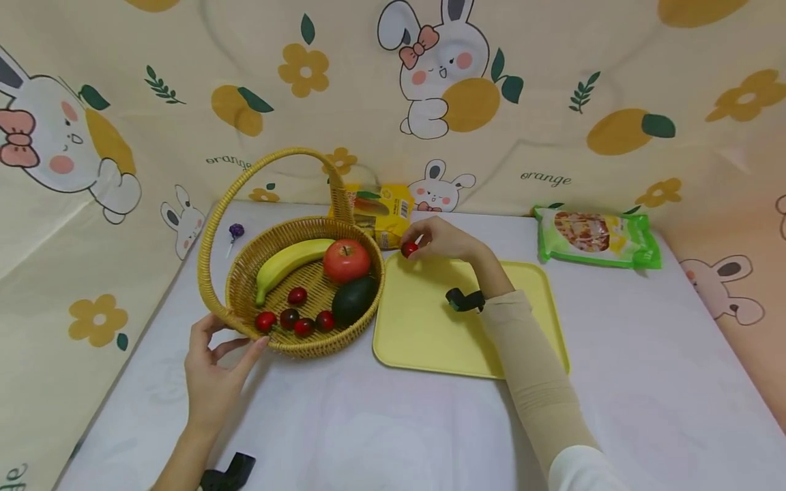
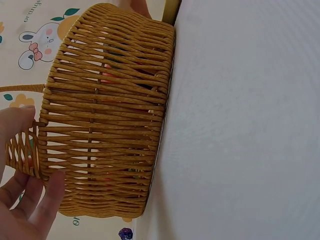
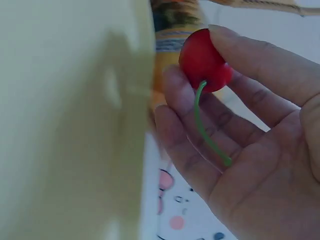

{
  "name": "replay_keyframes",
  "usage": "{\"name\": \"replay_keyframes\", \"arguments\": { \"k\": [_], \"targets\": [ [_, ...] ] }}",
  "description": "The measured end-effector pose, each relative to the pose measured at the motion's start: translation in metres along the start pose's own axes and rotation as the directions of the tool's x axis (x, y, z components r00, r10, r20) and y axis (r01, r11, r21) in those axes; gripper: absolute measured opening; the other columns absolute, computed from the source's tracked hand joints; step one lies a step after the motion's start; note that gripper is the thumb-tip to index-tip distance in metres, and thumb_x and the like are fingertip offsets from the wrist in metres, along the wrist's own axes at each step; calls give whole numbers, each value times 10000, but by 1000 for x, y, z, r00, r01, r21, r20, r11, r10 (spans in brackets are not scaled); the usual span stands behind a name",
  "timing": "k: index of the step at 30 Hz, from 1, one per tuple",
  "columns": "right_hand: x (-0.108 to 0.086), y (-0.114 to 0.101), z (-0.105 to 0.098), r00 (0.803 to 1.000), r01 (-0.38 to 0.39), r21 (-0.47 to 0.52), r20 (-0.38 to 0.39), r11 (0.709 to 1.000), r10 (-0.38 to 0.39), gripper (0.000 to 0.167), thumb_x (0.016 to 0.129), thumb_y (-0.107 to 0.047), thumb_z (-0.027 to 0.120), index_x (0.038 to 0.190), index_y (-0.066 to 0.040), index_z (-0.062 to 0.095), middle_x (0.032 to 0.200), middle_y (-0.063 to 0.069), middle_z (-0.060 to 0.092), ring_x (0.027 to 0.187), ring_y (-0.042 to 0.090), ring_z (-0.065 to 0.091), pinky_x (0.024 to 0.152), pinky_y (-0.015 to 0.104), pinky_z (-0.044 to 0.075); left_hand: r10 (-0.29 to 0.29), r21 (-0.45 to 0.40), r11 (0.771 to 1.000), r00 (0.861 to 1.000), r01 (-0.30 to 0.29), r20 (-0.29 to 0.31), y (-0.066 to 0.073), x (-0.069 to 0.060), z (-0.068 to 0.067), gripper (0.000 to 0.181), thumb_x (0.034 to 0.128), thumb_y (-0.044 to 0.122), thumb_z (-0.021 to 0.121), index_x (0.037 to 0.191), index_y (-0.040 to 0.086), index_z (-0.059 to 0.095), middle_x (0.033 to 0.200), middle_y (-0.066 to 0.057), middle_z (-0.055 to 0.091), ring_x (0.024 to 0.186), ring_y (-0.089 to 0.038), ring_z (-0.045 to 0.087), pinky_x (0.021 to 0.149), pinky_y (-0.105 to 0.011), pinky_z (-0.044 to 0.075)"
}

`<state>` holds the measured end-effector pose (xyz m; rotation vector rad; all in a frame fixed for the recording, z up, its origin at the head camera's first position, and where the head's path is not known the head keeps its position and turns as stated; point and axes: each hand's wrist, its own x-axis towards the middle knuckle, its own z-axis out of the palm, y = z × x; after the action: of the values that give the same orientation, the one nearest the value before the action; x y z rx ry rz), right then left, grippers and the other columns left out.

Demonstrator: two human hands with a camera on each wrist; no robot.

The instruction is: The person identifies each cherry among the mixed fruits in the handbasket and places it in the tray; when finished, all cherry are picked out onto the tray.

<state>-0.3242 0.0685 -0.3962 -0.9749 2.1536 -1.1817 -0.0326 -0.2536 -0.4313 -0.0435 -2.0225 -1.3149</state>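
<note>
A wicker basket (image 1: 319, 348) holds a banana (image 1: 295, 264), a red apple (image 1: 346, 261), a dark green avocado-like fruit (image 1: 355, 301) and several cherries (image 1: 297, 295). My left hand (image 1: 215, 375) grips the base of its handle at the near left rim; in the left wrist view the thumb and fingers (image 2: 54, 195) pinch the woven edge (image 2: 44, 145). Over the far left corner of a yellow tray (image 1: 430, 327), my right hand (image 1: 445, 239) pinches a red cherry (image 1: 409, 249). The right wrist view shows that cherry (image 3: 202, 57) between thumb and fingers, its green stem (image 3: 205, 127) toward the palm.
Behind the basket and tray stands a yellow package (image 1: 381, 208). A green snack bag (image 1: 598, 239) lies at the back right. A small purple lollipop-like item (image 1: 236, 230) lies left of the basket. A patterned cloth (image 1: 368, 82) hangs behind the table.
</note>
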Motion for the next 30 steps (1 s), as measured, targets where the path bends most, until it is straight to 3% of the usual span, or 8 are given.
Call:
{"name": "replay_keyframes", "arguments": {
  "k": [10,17,20,30],
  "targets": [
    [8,7,13,1000,19,-87,25,996,-17,312,813,7,778,1101,71,678,1032,148,703,838,237,656,741,242,566,-39,40,998,999,38,16,1,-1,-1,713,672,-229,778,1303,-120,466,1163,-245,527,1066,-149,545,793,-143,559],
    [8,6,17,999,6,-172,33,985,-1,287,805,-20,800,1065,33,691,1005,114,695,843,219,613,751,253,532,-30,43,999,999,29,14,1,-1,-2,714,667,-228,783,1299,-119,468,1177,-13,554,1063,-143,547,791,-138,557],
    [9,5,19,999,18,-202,45,979,-9,279,788,-33,822,1030,21,693,966,100,688,814,205,595,740,261,522,-34,43,999,999,33,17,2,-1,-2,716,670,-222,786,1301,-121,464,1180,15,551,1065,-143,547,792,-139,557],
    [6,3,24,997,37,-227,72,973,-21,312,762,-27,843,1026,27,686,976,105,673,842,214,560,765,286,496,-11,24,1000,1000,11,12,-1,0,-1,707,662,-240,775,1291,-122,476,1166,-130,554,1059,-145,551,785,-143,560]
  ]
}}
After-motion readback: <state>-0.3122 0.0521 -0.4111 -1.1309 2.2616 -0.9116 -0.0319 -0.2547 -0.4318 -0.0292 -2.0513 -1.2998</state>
